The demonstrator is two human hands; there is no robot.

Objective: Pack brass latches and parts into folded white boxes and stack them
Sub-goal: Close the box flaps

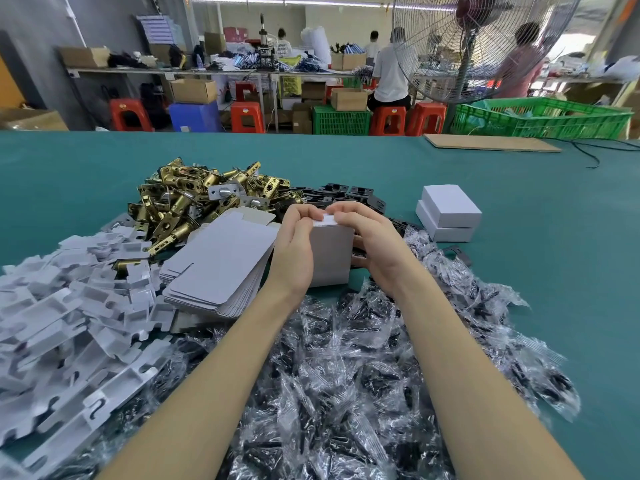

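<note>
A folded white box (330, 256) stands upright in the middle of the table, held between both hands. My left hand (294, 242) grips its left side, and my right hand (372, 237) grips its right side. The fingertips of both hands curl over the top flap. A heap of brass latches (194, 202) lies behind and to the left. A stack of flat white box blanks (221, 265) sits just left of the held box. Two closed white boxes (448, 213) are stacked at the right.
White card inserts (69, 313) are piled at the left. Clear bags of black parts (363, 368) cover the near table under my forearms. Black plates (346, 194) lie behind the box. Beyond the green table (554, 237) stand a fan, green crates, stools and seated people.
</note>
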